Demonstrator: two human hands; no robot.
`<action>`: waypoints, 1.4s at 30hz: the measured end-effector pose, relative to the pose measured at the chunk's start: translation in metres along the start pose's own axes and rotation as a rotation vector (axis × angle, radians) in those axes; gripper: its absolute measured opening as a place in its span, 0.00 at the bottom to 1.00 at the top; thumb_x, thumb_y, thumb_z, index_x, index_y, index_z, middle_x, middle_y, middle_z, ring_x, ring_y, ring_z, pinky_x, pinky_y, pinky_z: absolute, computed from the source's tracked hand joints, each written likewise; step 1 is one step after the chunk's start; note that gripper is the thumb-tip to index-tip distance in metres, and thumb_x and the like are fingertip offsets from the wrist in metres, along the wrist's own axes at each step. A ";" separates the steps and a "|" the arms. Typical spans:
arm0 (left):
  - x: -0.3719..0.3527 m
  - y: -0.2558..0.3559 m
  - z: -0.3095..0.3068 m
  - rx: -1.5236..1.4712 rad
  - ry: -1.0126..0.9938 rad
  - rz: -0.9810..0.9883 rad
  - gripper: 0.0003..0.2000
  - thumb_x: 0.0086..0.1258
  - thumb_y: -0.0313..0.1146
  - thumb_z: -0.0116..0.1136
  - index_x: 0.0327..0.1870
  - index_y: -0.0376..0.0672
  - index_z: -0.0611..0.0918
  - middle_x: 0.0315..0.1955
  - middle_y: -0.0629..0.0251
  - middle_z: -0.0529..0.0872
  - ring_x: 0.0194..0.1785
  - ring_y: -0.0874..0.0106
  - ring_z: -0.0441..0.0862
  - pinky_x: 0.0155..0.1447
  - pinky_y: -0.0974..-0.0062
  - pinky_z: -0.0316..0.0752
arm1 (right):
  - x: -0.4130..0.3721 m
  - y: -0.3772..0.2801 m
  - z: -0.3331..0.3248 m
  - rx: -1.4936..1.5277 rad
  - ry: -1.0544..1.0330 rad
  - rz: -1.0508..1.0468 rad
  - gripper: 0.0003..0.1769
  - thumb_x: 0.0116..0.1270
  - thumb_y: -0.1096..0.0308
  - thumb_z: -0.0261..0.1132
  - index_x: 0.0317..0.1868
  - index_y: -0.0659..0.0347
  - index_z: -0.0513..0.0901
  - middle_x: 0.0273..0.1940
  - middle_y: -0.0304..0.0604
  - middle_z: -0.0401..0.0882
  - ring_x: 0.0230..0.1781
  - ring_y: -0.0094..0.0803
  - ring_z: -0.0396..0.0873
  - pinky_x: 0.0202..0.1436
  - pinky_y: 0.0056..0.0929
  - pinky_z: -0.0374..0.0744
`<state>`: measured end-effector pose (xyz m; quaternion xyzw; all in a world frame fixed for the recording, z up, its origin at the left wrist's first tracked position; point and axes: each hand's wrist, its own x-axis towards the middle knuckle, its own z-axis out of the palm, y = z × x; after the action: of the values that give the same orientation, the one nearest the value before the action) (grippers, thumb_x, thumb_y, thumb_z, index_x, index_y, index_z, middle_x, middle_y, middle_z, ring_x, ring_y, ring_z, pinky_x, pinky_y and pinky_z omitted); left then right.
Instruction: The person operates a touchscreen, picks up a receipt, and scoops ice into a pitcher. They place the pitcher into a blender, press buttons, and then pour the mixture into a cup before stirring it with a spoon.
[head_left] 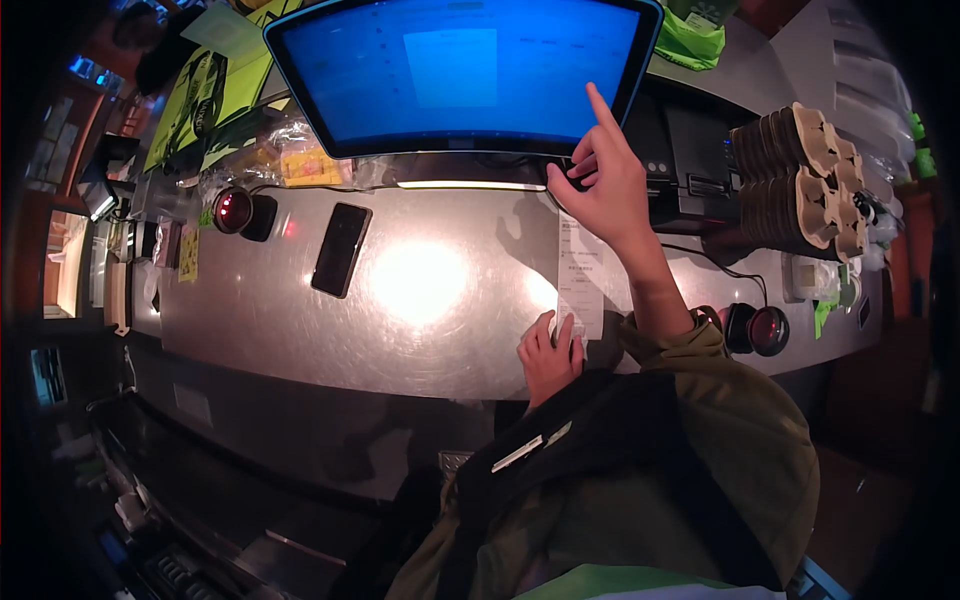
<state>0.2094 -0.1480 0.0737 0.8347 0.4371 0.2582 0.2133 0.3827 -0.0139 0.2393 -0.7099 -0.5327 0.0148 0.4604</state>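
My right hand (610, 185) is raised in front of the touchscreen monitor (350, 75), its index finger stretched toward the lower right of the lit blue screen. The thumb stands apart and the other fingers curl loosely around nothing. A pale panel shows in the middle of the screen. Below, my left hand (550, 360) rests at the front edge of the metal counter, fingers spread over the lower end of a long printed receipt (582, 265). The receipt lies flat beneath my right forearm.
A dark phone (341, 250) lies on the metal counter (230, 310). Round scanners with red lights stand at left (233, 211) and right (768, 330). Stacked cardboard cup carriers (800, 180) sit beside a black printer (690, 150). Green bags (690, 40) are behind the monitor.
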 end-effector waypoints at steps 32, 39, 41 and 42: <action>-0.002 -0.003 0.002 -0.026 0.005 -0.027 0.18 0.60 0.35 0.59 0.52 0.48 0.79 0.55 0.60 0.72 0.57 0.60 0.68 0.58 0.59 0.62 | 0.055 -0.035 0.043 -0.148 -0.103 -0.221 0.17 0.50 0.60 0.68 0.23 0.58 0.67 0.69 0.48 0.63 0.21 0.33 0.79 0.26 0.31 0.76; -0.002 -0.003 0.005 -0.021 0.015 -0.026 0.18 0.59 0.35 0.60 0.52 0.48 0.79 0.54 0.61 0.72 0.57 0.60 0.68 0.58 0.60 0.63 | 0.022 -0.031 0.030 -0.011 -0.111 -0.173 0.18 0.49 0.69 0.70 0.21 0.61 0.65 0.65 0.50 0.68 0.21 0.26 0.79 0.25 0.22 0.76; -0.003 -0.003 0.003 -0.017 0.007 -0.027 0.18 0.59 0.35 0.60 0.52 0.48 0.79 0.54 0.61 0.72 0.57 0.60 0.68 0.58 0.60 0.63 | 0.018 -0.027 0.031 -0.019 -0.114 -0.164 0.18 0.49 0.68 0.70 0.21 0.61 0.65 0.65 0.50 0.69 0.21 0.25 0.79 0.25 0.21 0.76; -0.003 -0.003 0.003 -0.015 0.001 -0.026 0.18 0.59 0.35 0.60 0.52 0.48 0.78 0.54 0.60 0.72 0.57 0.60 0.68 0.58 0.59 0.63 | 0.021 -0.028 0.030 -0.024 -0.113 -0.172 0.18 0.49 0.68 0.70 0.21 0.61 0.65 0.65 0.49 0.69 0.21 0.26 0.79 0.25 0.22 0.76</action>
<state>0.2081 -0.1492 0.0695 0.8273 0.4461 0.2589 0.2225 0.3558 0.0221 0.2508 -0.6650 -0.6172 0.0088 0.4204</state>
